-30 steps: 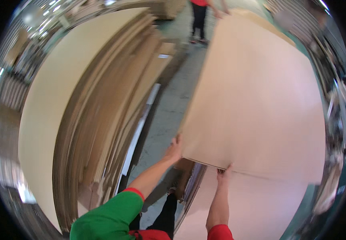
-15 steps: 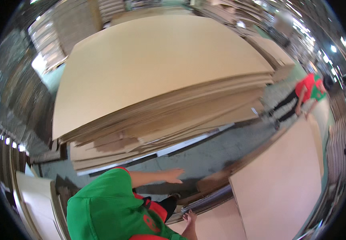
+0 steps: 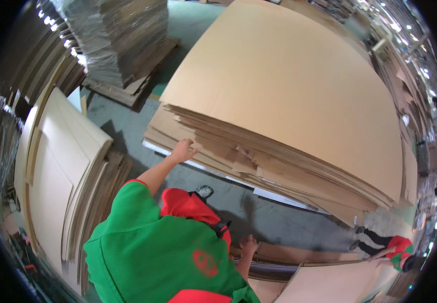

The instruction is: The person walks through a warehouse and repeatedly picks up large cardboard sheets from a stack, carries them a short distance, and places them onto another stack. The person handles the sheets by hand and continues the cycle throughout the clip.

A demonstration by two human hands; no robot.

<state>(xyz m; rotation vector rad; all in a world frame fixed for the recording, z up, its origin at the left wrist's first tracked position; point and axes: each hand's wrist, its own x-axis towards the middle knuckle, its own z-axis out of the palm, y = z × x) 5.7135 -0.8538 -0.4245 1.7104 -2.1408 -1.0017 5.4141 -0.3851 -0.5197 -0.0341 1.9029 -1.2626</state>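
My left hand [image 3: 183, 151] reaches out with its fingers apart and nothing in them. It is at the near left side of a tall stack of large tan sheets [image 3: 289, 96], over the uneven lower sheets [image 3: 208, 146]. Whether it touches them I cannot tell. Closer to me, my right hand [image 3: 249, 245] hangs loosely by the edge of a low stack of sheets [image 3: 271, 267], its fingers slightly bent and seemingly empty. A large pale sheet [image 3: 324, 283] lies on that stack, reaching toward a co-worker.
The co-worker [image 3: 392, 250], in red and green, bends over the far right end of the low stack. Pale boards [image 3: 52, 166] stand on my left. Behind them is a film-wrapped pile [image 3: 117, 40] on a pallet [image 3: 132, 91]. Grey floor [image 3: 279, 222] runs between the stacks.
My view has swung left, so the stacks and co-worker sit further right. My left arm has swung out toward the tall stack's left side. My right hand has shifted along the low stack's edge.
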